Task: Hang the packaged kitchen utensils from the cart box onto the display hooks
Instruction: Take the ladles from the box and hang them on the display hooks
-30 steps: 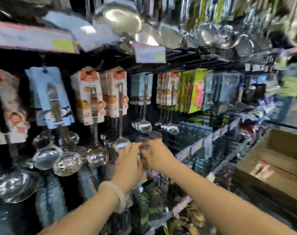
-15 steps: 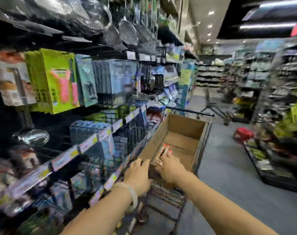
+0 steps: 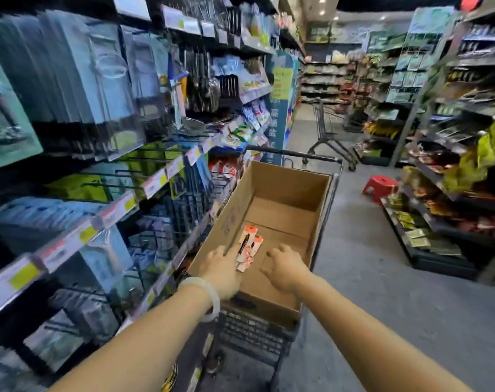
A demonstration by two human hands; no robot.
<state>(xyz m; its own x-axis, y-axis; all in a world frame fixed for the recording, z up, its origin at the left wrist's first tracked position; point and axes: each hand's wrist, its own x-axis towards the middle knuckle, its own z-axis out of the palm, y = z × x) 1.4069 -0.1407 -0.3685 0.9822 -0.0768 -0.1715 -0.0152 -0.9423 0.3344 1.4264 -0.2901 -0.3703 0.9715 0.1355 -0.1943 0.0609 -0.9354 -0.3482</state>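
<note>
Nearest, two bare forearms reach forward over the near end of a wire shopping cart (image 3: pixel 252 338). A pale bangle (image 3: pixel 209 298) sits on the left wrist.

Left hand (image 3: pixel 222 268) is inside the cardboard box (image 3: pixel 271 302) at its left wall, fingers on the near end of the packaged utensils (image 3: pixel 247 247); whether they curl round the pack or only touch it cannot be told. Right hand (image 3: pixel 284 267) hovers just right of the packs, fingers bent downward and loosely curled, holding nothing visible.

The packs, white and orange cards, lie flat on the box floor near the left wall, at the near half. The box fills the cart basket.

Left, close alongside the cart: display shelving (image 3: pixel 122 207) with price tags, wire hooks (image 3: pixel 119 176) and hanging blister packs.

Farther right on the aisle floor, a red stool (image 3: pixel 380 188). Beyond, a second cart (image 3: pixel 329 137) stands in the aisle.
</note>
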